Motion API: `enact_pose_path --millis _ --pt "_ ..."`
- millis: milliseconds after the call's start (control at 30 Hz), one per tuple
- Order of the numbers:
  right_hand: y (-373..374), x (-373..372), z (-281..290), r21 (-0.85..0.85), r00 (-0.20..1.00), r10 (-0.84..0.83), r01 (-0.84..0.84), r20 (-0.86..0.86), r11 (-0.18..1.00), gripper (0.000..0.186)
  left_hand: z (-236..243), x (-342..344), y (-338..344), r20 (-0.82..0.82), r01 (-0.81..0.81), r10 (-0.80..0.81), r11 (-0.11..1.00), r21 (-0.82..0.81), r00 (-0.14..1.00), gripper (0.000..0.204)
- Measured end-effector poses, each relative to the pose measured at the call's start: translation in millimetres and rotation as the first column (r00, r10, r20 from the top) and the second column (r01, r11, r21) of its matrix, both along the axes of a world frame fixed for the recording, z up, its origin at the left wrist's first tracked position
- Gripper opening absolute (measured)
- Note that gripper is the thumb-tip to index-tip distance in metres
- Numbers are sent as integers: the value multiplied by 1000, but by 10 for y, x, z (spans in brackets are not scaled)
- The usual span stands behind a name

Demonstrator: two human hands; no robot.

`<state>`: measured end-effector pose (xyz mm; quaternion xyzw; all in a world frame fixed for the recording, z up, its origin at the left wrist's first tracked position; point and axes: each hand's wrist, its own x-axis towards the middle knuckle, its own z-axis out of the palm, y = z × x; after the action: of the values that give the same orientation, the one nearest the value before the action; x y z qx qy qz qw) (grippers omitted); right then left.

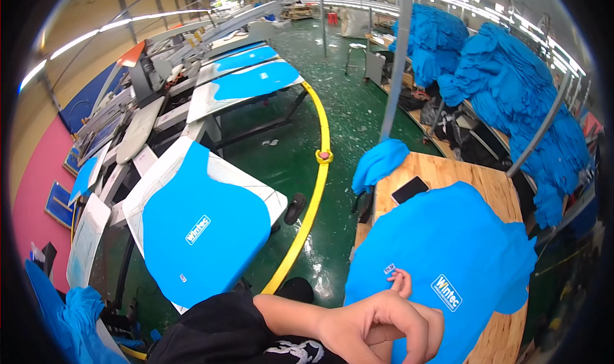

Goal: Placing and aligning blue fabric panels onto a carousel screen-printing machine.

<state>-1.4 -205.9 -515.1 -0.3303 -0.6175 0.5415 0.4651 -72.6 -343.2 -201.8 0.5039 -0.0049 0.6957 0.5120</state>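
Note:
My left hand [384,322] reaches across from the lower left on a bare forearm, its fingers curled round. Whatever is in them, if anything, I cannot make out. Behind it, the fingertips of my right hand [401,283] show, slightly bent and apart, with nothing seen in them; the rest is mostly hidden. They are close to a small printed mark on a blue cut fabric piece [396,229], which also bears a larger white print. This piece lies spread over a wooden table [441,169]. At left, another printed blue piece [211,204] lies flat on a white board [262,194].
A dark phone [409,189] and a blue cloth bundle [380,162] lie at the table's far end. Tall blue fabric heaps [511,70] fill racks at right. A metal post [396,63] and a curved yellow floor strip [313,197] stand out beyond. More printing boards [198,108] extend at left.

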Motion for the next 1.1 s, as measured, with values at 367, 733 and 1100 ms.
enact_pose_path --millis 367,733,1100 --pt "-65 -141 253 606 873 -97 -248 478 755 38 -511 70 -1216 134 77 -73 997 -25 988 16" --pt "-246 -82 331 549 625 -172 -481 761 684 62 -2745 -580 -2366 162 67 850 148 -987 501 34" --pt "-394 137 371 527 607 -156 -498 779 689 56 -3500 -934 -2590 326 263 942 335 -905 -79 39"
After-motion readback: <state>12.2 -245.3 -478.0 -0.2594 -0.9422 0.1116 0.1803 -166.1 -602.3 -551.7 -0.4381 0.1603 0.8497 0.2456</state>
